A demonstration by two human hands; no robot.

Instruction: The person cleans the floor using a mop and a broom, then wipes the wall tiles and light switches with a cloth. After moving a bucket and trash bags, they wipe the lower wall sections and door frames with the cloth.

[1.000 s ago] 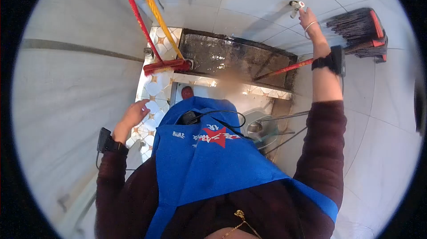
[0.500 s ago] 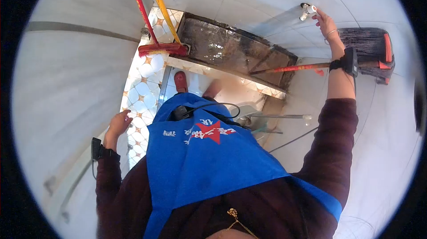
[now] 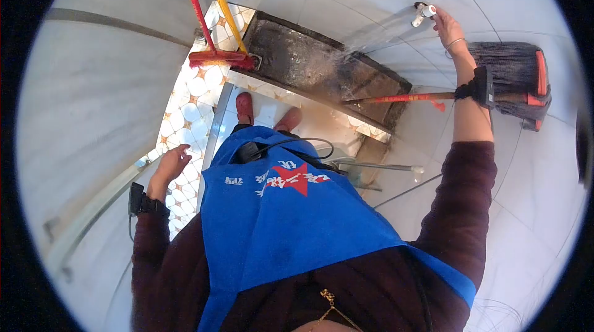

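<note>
At the upper right, my right hand has its fingers closed on the white-capped handle of a wall tap. Water sprays from the tap down toward a dark, wet trough along the wall. On the left side my left hand hangs in the air, empty, its fingers loosely bent and apart, over patterned floor tiles.
A red broom and a yellow pole lean at the trough's left end. An upside-down mop rests at the right, its red handle reaching into the trough. My red shoes stand before the trough's tiled edge.
Water now sprays plainly from the tap and splashes in the trough. My right hand stays at the tap handle. The view has shifted slightly, and both shoes show more clearly.
</note>
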